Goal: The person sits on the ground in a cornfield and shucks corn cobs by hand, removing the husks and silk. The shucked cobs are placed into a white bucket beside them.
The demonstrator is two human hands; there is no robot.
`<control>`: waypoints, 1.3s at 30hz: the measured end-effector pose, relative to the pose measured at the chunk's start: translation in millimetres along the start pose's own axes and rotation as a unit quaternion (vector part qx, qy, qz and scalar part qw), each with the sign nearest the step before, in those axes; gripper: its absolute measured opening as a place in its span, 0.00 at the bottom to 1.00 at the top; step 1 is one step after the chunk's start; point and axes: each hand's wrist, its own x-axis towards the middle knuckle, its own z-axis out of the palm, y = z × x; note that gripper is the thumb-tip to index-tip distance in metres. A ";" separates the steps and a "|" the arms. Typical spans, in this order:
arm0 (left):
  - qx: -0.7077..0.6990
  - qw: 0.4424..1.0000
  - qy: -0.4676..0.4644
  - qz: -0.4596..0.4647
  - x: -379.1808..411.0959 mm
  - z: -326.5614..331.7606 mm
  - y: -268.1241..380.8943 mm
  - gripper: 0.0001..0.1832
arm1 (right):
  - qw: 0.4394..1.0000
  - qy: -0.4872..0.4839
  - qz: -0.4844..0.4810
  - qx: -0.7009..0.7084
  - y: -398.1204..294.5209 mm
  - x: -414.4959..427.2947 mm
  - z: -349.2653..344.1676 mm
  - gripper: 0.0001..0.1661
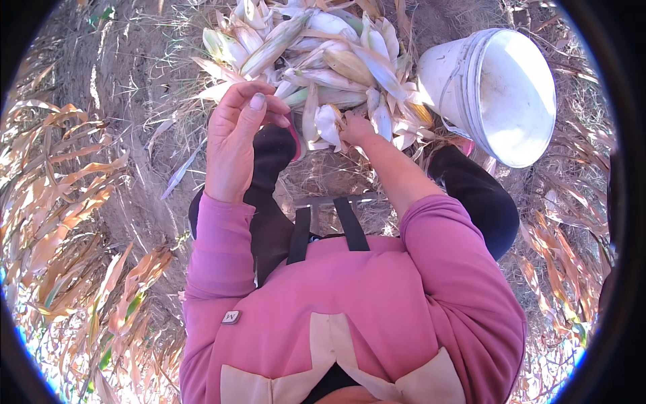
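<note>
Before me lies a heap of corn ears [323, 55], most still wrapped in pale, dry husks. My right hand [357, 129] reaches down to the near edge of this heap. It is against a partly opened ear of corn [329, 124], whose white husk is folded back from some yellow kernels. The fingertips are hidden, so I cannot tell whether they grip it. Raised to the left of the heap, my left hand [242, 121] holds nothing, with thumb and fingers apart and slightly curled.
A white plastic bucket [449, 76] lies tilted at the heap's right, its mouth towards me. Bare yellow kernels [421, 113] show beside it. Dry corn leaves [65, 202] line the left, with more leaves [560, 257] at the right. My legs flank a low stool frame [315, 212].
</note>
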 end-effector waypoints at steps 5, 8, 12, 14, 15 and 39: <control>0.047 0.998 -0.033 -0.017 1.3 11.3 -8.5 0.13 | 0.933 -0.066 -0.029 0.353 7.3 -45.3 -27.4 0.41; 0.075 0.997 -0.017 -0.010 4.3 14.7 -22.7 0.17 | 0.947 0.035 -0.067 0.313 -30.9 -94.0 -97.4 0.41; 0.063 0.998 -0.025 -0.010 4.5 33.5 -20.7 0.28 | 0.960 0.147 -0.170 0.166 -76.4 -183.4 -189.4 0.38; 0.027 0.997 -0.056 -0.039 -2.1 51.3 -9.2 0.31 | 0.961 0.192 -0.171 0.101 -82.2 -215.9 -207.2 0.33; 0.029 0.996 -0.068 -0.042 -0.9 53.8 -11.0 0.31 | 0.960 0.215 -0.168 0.067 -82.4 -230.0 -211.3 0.31; 0.191 0.959 -0.203 -0.047 15.7 83.4 -47.3 0.31 | 0.750 0.191 -0.285 0.566 -47.7 -178.3 -213.8 0.35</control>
